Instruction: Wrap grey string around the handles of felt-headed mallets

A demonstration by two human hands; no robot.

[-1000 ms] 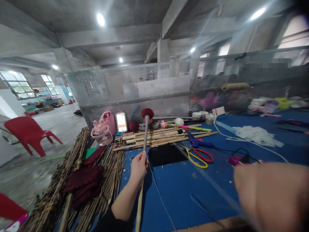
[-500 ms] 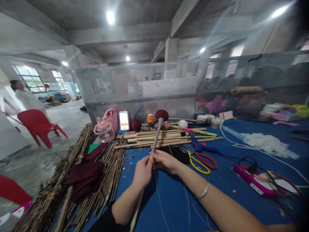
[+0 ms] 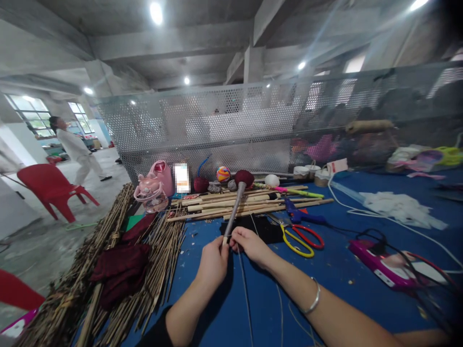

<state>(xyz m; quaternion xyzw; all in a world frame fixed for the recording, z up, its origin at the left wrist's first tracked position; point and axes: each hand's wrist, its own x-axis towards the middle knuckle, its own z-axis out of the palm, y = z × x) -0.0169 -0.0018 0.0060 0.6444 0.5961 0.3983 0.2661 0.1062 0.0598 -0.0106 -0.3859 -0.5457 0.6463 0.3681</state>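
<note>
Maroon-headed stick point(image 3: 236, 207) held over blue table point(image 3: 217, 315), head toward far edge. Left hand point(image 3: 212, 264) clamped on it, seemingly for steadiness; right hand point(image 3: 252, 245) close beside, pinching cord point(image 3: 245, 289), probably for tension. Scissors point(image 3: 299, 241) within reach, rightward.

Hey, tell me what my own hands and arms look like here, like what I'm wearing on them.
Your left hand is gloveless, and a black sleeve covers the arm further back. Your right hand is gloveless too, with a narrow silver-coloured bangle around the forearm. No right sleeve shows.
</note>
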